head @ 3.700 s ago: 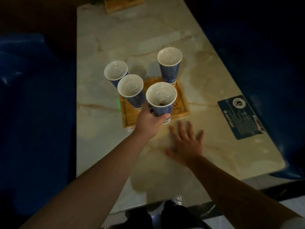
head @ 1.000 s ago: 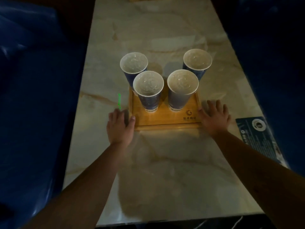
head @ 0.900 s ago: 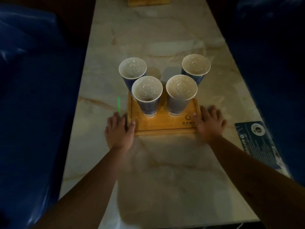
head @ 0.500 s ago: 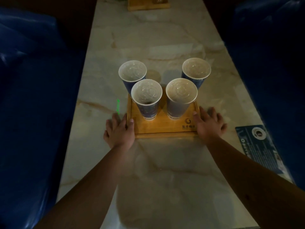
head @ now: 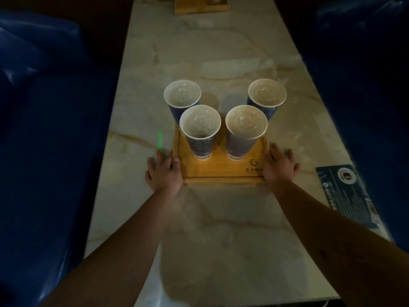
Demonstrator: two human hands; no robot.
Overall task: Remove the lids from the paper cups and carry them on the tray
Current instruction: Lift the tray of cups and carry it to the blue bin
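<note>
We are standing at the long marble bench (head: pixel 221 218), with dark blue seating (head: pixel 44 129) on both sides, and the risks start with that narrow, dim space: a tray swung sideways could clip a seat edge we can barely see.

The wooden tray (head: pixel 221 171) lies flat on the bench near us. Our left hand (head: pixel 163 173) has its thumb hooked over the tray's left rim, fingers lying along the outside; our right hand (head: pixel 280 168) is pressed against the right rim with fingers spread beyond it. Whether either grip reaches under the base we cannot tell, so a lift from here might slip or tip.

All four paper cups stand open, no lids visible. The near left cup (head: pixel 200 131) and near right cup (head: pixel 245 130) clearly sit on the tray. The far left cup (head: pixel 182 97) and far right cup (head: pixel 266 96) have their bases hidden behind the others, so we cannot say they are aboard; lifting could leave them behind or knock them.

The cups are tall and narrow-footed, and we judge any tilt or jerk would topple them into each other.
</note>
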